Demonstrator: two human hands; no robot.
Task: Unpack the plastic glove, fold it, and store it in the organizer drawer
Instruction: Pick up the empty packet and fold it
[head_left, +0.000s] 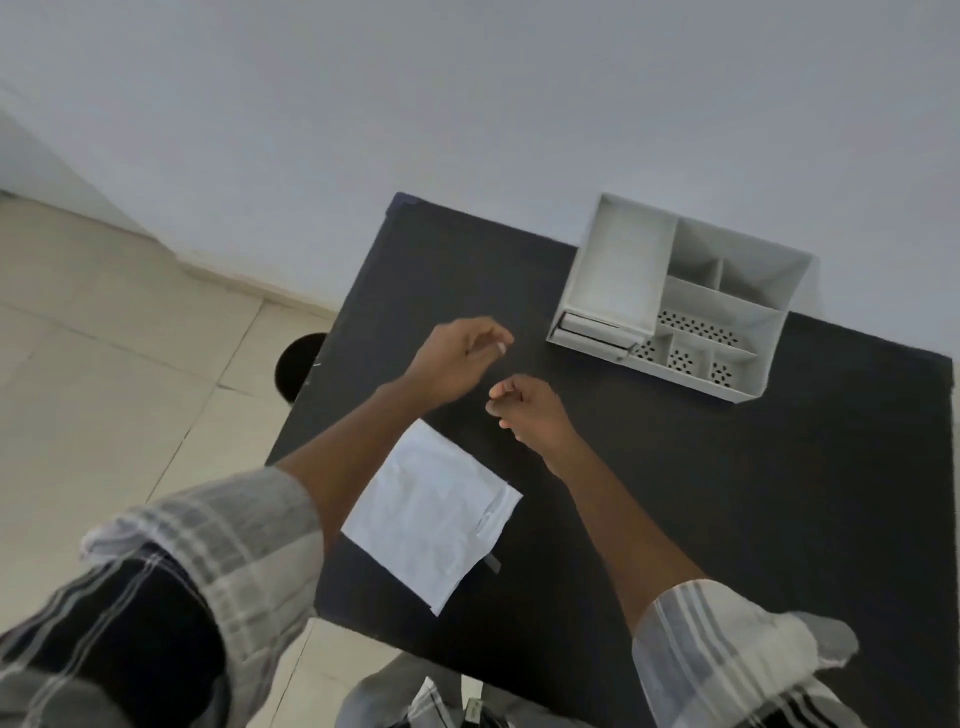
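Here both hands hover over the black bench (675, 519), left hand (457, 358) loosely curled, right hand (524, 405) pinched shut; whether they stretch a clear glove, I cannot tell. The white packet (431, 514) lies flat nearby, the organizer (675, 296) waits behind.

packet (434, 512): I see a flat white square, creased, lying askew near the table's left near edge, right corner looks torn open | organizer (680, 301): white, many open compartments, far right on table, drawer (592, 332) at its left near end looks slightly out | glove: I can't make it out
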